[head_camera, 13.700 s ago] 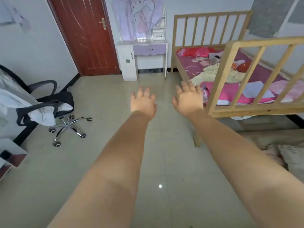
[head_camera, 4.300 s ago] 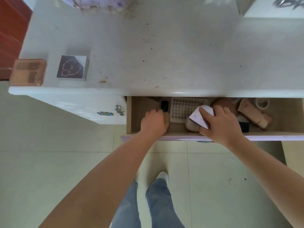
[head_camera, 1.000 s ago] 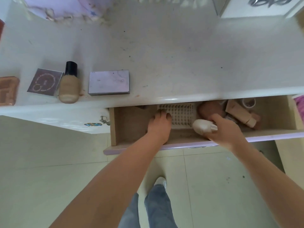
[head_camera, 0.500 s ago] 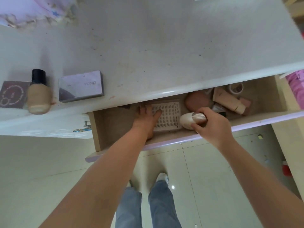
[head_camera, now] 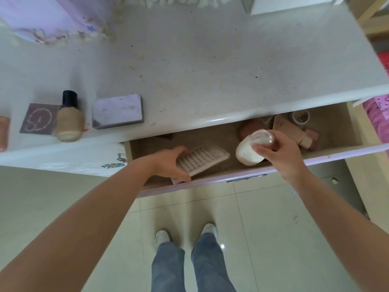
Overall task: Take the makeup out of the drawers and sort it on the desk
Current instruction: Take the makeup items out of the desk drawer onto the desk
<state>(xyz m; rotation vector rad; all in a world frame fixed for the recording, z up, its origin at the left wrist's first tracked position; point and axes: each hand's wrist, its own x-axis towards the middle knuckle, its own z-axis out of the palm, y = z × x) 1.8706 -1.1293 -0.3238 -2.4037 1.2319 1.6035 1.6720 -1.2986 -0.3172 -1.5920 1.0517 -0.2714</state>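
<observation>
Below, an open drawer [head_camera: 345, 123] is seen pulled out from under a white desk [head_camera: 210, 70], and both hands are reaching into it, well apart from each other. The left hand [head_camera: 168, 163] is curled round the near end of a white tray of false lashes [head_camera: 202, 160], thumb on the near edge, fingers over the far edge; the tray is tilted, its right end raised off the drawer floor. The right hand [head_camera: 280, 152] is closed round a white egg-shaped case [head_camera: 250, 150] with a clear cap, held above the drawer's front part, cap end tipped toward the desk.

Beyond the right hand, further items are noted at the back right of the drawer: a brownish rounded sponge [head_camera: 248, 128] just behind the case, a beige tube [head_camera: 288, 129] lying at a slant, a pinkish block [head_camera: 312, 137] beside it, and a small round white pot [head_camera: 301, 118] in the far corner. A small dark item, partly hidden under the desk edge, is seen beyond the left hand; what it is cannot be told.

On the desk, up and to the left of the left hand, a row is laid out near the front edge: a lilac palette [head_camera: 117, 111], a foundation bottle [head_camera: 69, 121] lying on its side with its black cap pointing away, a dark square compact [head_camera: 39, 119] touching the bottle, and a copper-coloured case [head_camera: 3, 133] cut off by the frame edge.

Under the arms, jeans and white shoes are seen on pale floor tiles.
</observation>
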